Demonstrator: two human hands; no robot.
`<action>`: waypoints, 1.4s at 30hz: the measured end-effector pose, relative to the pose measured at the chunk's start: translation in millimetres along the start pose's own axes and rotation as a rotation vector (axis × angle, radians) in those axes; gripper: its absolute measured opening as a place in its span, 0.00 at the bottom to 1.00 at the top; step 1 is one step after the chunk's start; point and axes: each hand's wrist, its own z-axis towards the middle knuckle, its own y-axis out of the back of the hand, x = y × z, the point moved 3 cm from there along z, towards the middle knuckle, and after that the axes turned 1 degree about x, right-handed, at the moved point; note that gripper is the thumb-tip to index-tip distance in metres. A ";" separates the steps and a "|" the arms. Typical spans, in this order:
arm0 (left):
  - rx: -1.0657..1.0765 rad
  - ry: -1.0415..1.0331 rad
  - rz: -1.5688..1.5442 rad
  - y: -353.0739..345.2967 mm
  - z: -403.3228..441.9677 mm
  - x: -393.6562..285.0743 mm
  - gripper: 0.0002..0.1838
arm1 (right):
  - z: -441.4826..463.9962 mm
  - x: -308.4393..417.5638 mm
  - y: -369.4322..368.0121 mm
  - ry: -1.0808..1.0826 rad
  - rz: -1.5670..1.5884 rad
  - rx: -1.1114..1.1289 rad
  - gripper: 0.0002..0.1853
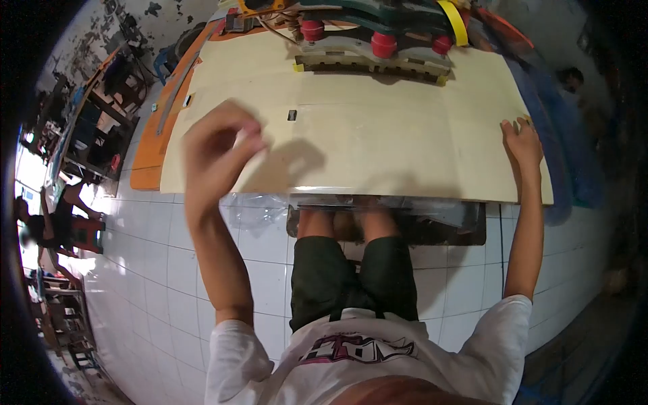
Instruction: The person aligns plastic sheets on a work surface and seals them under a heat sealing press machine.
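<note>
My left hand (226, 145) is raised over the left part of the pale tabletop sheet (378, 148), blurred by motion. Its thumb and fingertips are brought close together, and whatever they may hold is too small to make out. A small dark piece (292, 115) lies on the sheet just right of it. At the sheet's right edge, my right hand (523, 143) rests with fingers spread, near a small dark item (527, 118) partly hidden at the fingertips.
A green machine with red knobs (384, 44) and a slotted bar (371, 68) stands at the table's back. A metal ruler (177, 91) lies on the orange board (145, 162). Clear plastic hangs below the front edge. Another person (47, 226) is far left.
</note>
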 end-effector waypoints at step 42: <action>0.140 0.159 0.859 -35.5 12.3 136.7 0.18 | -171.5 89.6 122.8 1.103 0.745 -0.418 0.09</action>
